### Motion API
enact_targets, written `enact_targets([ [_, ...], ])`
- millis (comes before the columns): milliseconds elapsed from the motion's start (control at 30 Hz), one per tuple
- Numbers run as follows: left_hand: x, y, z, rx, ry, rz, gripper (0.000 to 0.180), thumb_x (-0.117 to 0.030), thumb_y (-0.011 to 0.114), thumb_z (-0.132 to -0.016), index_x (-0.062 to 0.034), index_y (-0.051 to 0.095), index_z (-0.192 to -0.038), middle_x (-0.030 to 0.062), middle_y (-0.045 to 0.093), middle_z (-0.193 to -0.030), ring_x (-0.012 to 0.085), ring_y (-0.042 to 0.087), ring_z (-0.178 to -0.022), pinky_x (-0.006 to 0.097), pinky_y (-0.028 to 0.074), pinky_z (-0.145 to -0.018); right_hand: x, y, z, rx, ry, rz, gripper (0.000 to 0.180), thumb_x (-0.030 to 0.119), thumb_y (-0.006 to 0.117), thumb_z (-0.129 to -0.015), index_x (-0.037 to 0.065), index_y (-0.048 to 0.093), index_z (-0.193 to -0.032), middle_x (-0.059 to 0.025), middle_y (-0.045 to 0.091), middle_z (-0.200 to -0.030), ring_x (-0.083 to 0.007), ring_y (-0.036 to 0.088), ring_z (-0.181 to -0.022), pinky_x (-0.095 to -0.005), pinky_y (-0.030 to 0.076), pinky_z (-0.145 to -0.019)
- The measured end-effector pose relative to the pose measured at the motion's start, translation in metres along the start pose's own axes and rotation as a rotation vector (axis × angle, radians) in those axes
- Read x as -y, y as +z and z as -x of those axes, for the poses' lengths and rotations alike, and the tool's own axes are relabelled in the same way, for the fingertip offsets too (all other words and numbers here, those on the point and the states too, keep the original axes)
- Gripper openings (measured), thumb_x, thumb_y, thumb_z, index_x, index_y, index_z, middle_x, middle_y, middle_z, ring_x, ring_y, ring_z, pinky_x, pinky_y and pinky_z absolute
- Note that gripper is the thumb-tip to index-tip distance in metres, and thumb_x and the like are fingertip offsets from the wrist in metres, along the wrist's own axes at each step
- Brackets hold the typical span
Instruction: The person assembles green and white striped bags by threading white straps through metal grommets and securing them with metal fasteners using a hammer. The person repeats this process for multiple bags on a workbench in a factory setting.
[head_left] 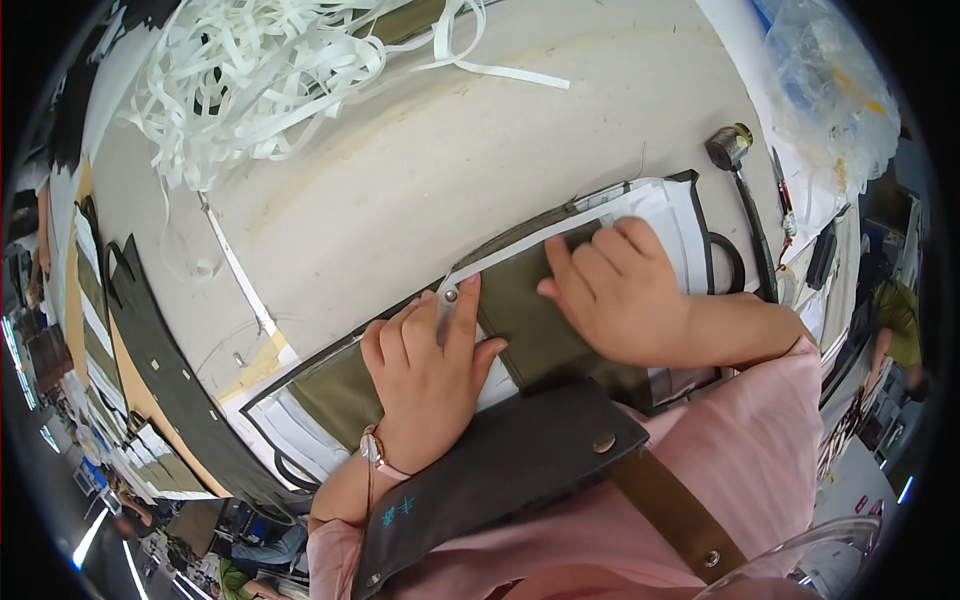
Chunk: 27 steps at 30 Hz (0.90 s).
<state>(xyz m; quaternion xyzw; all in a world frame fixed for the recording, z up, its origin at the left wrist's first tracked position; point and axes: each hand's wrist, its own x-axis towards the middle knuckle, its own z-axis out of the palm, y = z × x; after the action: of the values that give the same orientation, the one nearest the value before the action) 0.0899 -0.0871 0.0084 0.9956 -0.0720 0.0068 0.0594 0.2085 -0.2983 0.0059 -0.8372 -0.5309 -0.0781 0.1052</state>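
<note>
An olive-green and white fabric piece with dark trim (545, 310), bag-like with dark loops at its ends, lies flat in front of me. A narrow white strip (520, 258) runs along its far edge. My left hand (425, 355) rests on it with fingers stretched out, the fingertips beside a round metal snap (451, 296). Over the right part, my right hand (625, 295) has its index finger extended toward the white strip and its other fingers loosely bent. I see nothing held in it. A dark flap with a metal stud (500, 440) covers the near side.
Tangled white tape (260, 75) heaps at the far left. A hammer (735, 165) lies to the right, beside small red-handled snips (787, 215). Clear plastic bags (835, 90) sit at the far right. Dark strap-like pieces (175, 370) lie at the left. Other people are in the background.
</note>
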Motion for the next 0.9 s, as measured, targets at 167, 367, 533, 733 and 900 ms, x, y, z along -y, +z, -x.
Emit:
enact_targets([
  [167, 0.003, 0.008, 0.004, -0.057, 0.0, 0.051, 0.063, -0.048, 0.068, -0.087, -0.0072, 0.059, -0.135, 0.0131, 0.057, -0.119, 0.0291, 0.054, -0.107, 0.05, 0.041, -0.094, -0.008, 0.01, -0.003, -0.259, -0.094, -0.105, 0.028, 0.012, 0.068, -0.07, -0.002, 0.065, -0.095, -0.0078, 0.053, -0.081, -0.0223, 0.054, -0.07, -0.0337, 0.045, -0.061],
  [367, 0.004, 0.011, 0.006, -0.047, 0.024, 0.02, 0.065, -0.05, 0.062, -0.091, -0.0054, 0.057, -0.137, 0.014, 0.057, -0.119, 0.0301, 0.054, -0.107, 0.051, 0.041, -0.092, -0.018, 0.015, -0.005, -0.229, 0.013, -0.174, 0.028, 0.011, 0.065, -0.064, 0.001, 0.062, -0.09, -0.0067, 0.051, -0.08, -0.0222, 0.055, -0.07, -0.032, 0.049, -0.059],
  [533, 0.004, 0.009, 0.005, -0.032, 0.051, -0.016, 0.07, -0.059, 0.055, -0.092, -0.0083, 0.056, -0.14, 0.0143, 0.055, -0.119, 0.0302, 0.053, -0.108, 0.051, 0.041, -0.093, -0.022, 0.016, -0.007, -0.22, 0.021, -0.214, 0.026, 0.01, 0.065, -0.065, 0.002, 0.062, -0.09, -0.0068, 0.05, -0.08, -0.0225, 0.055, -0.07, -0.0326, 0.049, -0.06],
  [733, 0.002, 0.004, 0.002, -0.012, 0.042, -0.052, 0.074, -0.066, 0.049, -0.091, -0.0121, 0.056, -0.142, 0.0136, 0.054, -0.118, 0.03, 0.052, -0.107, 0.05, 0.041, -0.094, -0.022, 0.02, -0.01, -0.175, 0.105, -0.284, 0.02, 0.009, 0.065, -0.066, 0.004, 0.058, -0.084, -0.0078, 0.05, -0.079, -0.0247, 0.055, -0.069, -0.0347, 0.049, -0.061],
  [900, 0.002, 0.003, 0.0, -0.008, 0.011, -0.028, 0.076, -0.065, 0.056, -0.086, -0.0172, 0.055, -0.145, 0.0111, 0.055, -0.116, 0.0272, 0.051, -0.108, 0.049, 0.041, -0.092, -0.023, 0.017, -0.012, -0.12, 0.135, -0.325, 0.02, 0.008, 0.064, -0.069, 0.003, 0.061, -0.087, -0.0089, 0.053, -0.083, -0.0259, 0.055, -0.071, -0.0363, 0.049, -0.064],
])
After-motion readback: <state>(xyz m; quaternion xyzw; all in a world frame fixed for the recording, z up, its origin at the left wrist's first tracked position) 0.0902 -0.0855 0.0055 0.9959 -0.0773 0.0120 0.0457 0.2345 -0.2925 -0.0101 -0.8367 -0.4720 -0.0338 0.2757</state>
